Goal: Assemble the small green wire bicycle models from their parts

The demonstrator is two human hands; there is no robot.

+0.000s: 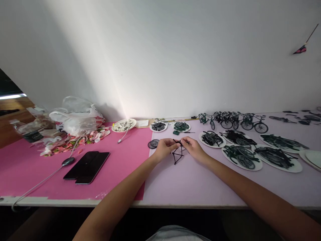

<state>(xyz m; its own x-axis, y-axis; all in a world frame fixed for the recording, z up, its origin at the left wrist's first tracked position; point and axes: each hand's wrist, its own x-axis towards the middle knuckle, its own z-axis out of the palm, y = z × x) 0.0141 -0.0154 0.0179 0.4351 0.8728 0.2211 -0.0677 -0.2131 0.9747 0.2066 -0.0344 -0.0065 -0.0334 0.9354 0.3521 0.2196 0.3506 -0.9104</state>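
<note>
The left hand (pixel 165 147) and right hand (pixel 192 147), close together, each pinch the upper end of a black miniature bicycle frame (pixel 178 155) over the lilac tabletop (pixel 190 187). It looks light and stiff, its thin tubes probably snappable, so best gripped at the joints. Spoked wheels (pixel 153 144) lie just left, parts-laden plates (pixel 297 166) farther right.

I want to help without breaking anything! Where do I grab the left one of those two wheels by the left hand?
Probably by its outer rim, coming from the left. The left wheel lies flat and overlaps the other wheel, so its left edge is clear. The spokes look thin, and the left hand is just to the right.
</note>
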